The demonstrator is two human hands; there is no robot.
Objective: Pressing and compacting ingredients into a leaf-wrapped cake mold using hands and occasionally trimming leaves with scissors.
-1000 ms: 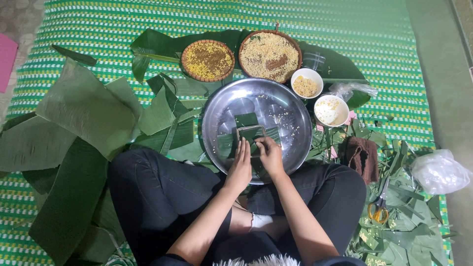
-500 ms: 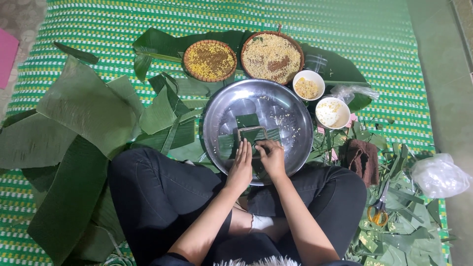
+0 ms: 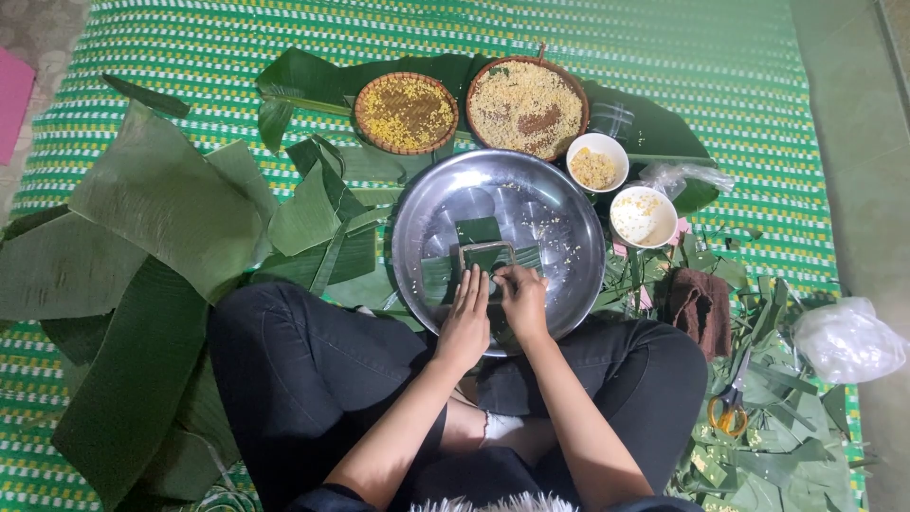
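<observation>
From my remote view, inside the big steel basin (image 3: 569, 204), the folded green leaf wrap (image 3: 479, 254) sits in its small square frame (image 3: 487, 247), pressed by my flat left hand (image 3: 464, 322) and pinched by my curled right hand (image 3: 522, 301); slipping fingers could let it spring open.

The person is wearing loose black trousers and a dark top, its sleeves ending above the elbows and leaving both forearms bare. The left hand (image 3: 466, 325) and right hand (image 3: 523, 301) are wearing no gloves.
</observation>
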